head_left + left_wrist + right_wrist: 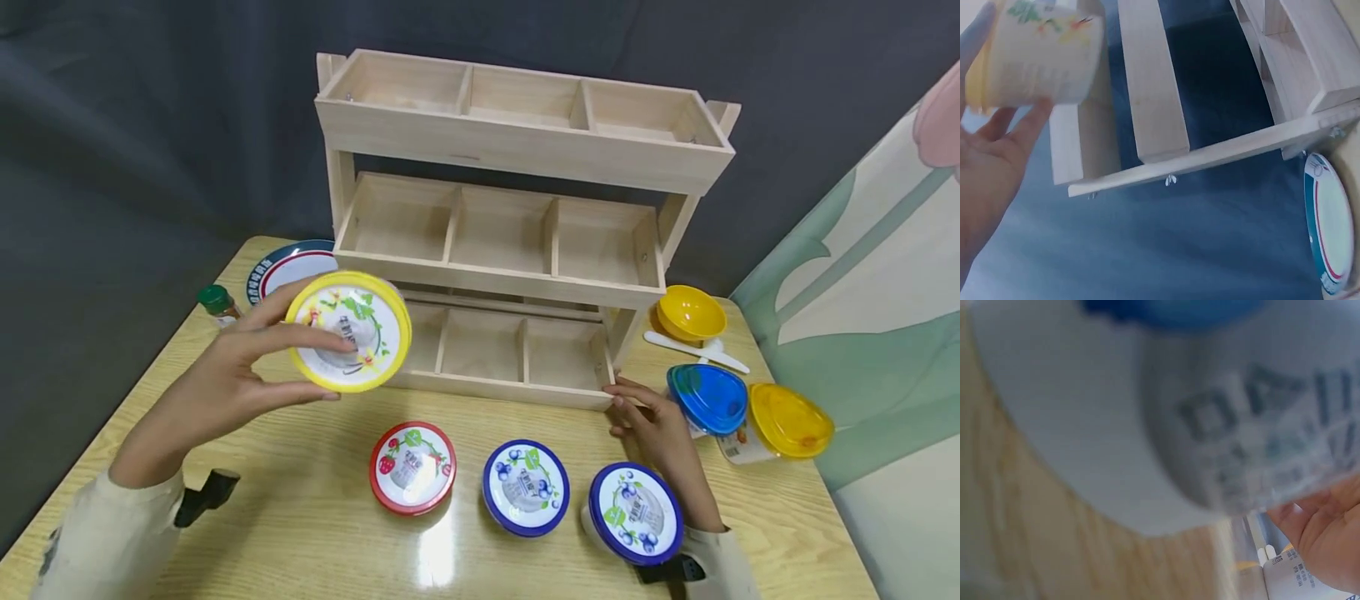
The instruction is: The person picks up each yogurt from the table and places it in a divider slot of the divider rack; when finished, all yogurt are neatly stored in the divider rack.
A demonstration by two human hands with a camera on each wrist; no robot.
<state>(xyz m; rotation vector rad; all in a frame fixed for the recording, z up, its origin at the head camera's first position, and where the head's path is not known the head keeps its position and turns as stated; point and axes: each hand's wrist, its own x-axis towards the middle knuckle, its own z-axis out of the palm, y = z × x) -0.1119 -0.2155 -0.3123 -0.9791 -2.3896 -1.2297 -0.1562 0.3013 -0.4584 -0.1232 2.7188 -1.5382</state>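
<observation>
My left hand (pixel 243 358) holds a round tub with a yellow-rimmed lid (pixel 378 312) in the air, in front of the left side of a three-tier wooden rack (pixel 480 283). Its fingers and thumb are spread around the tub, one finger lying across the lid. The white side of that tub shows in the left wrist view. At the rack's lower right corner, fingertips of my right hand (pixel 660 429) rest on the wood. Before the rack stand a red-lidded tub (pixel 412 468) and two blue-lidded tubs, one central (pixel 527 487) and one near my right wrist (pixel 636 514).
Right of the rack are a yellow bowl (pixel 692 312), white utensils (pixel 731 360), a blue-lidded container (pixel 707 400) and a yellow-lidded container (pixel 791 421). A rimmed plate (pixel 262 271) and a green-capped bottle (pixel 217 302) stand at the left. Dark cloth (pixel 150 167) hangs behind.
</observation>
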